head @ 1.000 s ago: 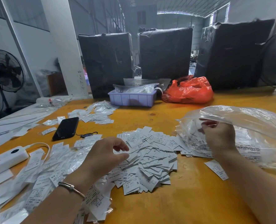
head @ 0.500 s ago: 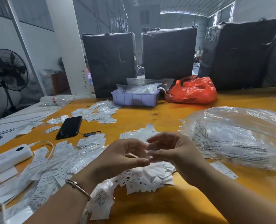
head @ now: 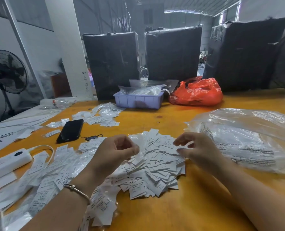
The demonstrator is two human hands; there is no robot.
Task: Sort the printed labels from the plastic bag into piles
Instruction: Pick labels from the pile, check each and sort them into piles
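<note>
Head view, the only one. At centre frame a loose heap of printed labels [head: 156,162] lies on the orange bench [head: 188,210], spreading from mid-frame down toward lower centre; some show size marks such as XS and S. The plastic bag [head: 248,140] sits at the right of the frame, crumpled and lying flat, its near edge just beside the heap.

The left hand [head: 116,152] hovers over the heap's left edge with fingers curled; its grip pinches a small white label [head: 141,155] between thumb and forefinger, the label hanging down toward the heap. The right hand [head: 196,149] is at the heap's right edge, between heap and bag, fingers loosely bent and parted; I cannot see anything held in it, though its fingertips are near or touching the top labels.

At lower left of the frame, a long sprawl of sorted labels [head: 43,174] runs up toward a black phone [head: 70,130] and a white power strip [head: 6,161]; a smaller pile [head: 103,116] lies at upper centre-left, before a lilac tray [head: 138,101].

The pinched label's likely destinations lie left of the left hand, so that hand seems nearer for the placing.
</note>
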